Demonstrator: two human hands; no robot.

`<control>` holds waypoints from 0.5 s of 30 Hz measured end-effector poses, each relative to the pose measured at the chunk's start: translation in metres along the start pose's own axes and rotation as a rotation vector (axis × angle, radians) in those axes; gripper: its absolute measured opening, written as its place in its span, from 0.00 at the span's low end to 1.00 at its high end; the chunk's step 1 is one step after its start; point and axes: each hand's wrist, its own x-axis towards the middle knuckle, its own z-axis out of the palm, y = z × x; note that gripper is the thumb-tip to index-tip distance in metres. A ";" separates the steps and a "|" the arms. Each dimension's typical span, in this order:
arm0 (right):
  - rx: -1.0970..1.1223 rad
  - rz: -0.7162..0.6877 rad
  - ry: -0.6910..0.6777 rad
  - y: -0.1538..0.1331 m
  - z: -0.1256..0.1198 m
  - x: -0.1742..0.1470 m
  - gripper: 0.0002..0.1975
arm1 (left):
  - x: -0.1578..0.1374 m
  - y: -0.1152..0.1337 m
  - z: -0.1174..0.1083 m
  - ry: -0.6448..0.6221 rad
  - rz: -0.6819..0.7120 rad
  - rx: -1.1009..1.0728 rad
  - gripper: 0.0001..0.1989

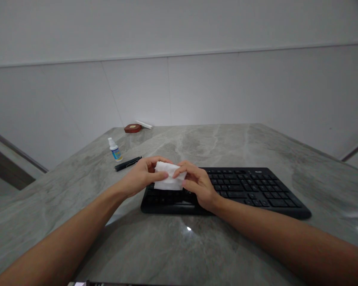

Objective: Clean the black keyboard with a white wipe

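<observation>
Plainly, in the head view, both hands are busy with one white tissue, held above the left part of the keyboard (241, 186), towards the middle of the desk (197, 250). The left hand (143, 174) pinches the tissue (170, 182) from its left side, thumb on top; the right hand (198, 184) grips its right side with bent fingers.

As for progress, the tissue is already picked up and looks folded into a small flat pad, so I would judge the handling under way rather than finished: it is not yet put down or let go by either hand. Whether its underside touches the keys is hard to tell from this angle.

The rest sits apart from the hands' work: a small bottle (115, 151) stands near the desk's left edge, a black pen (127, 164) lies just beside the left hand, and a brown box (133, 128) rests by the far left corner, next to a white strip (144, 124).
</observation>
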 end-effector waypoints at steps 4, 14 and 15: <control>-0.003 0.164 0.090 0.001 0.005 0.002 0.10 | 0.000 -0.003 -0.003 -0.004 0.045 0.030 0.16; -0.152 0.136 0.130 0.014 0.004 0.001 0.06 | -0.002 0.002 -0.004 -0.263 -0.210 -0.258 0.24; -0.178 0.078 0.121 0.012 0.004 0.001 0.04 | -0.002 0.001 -0.004 -0.281 -0.234 -0.252 0.27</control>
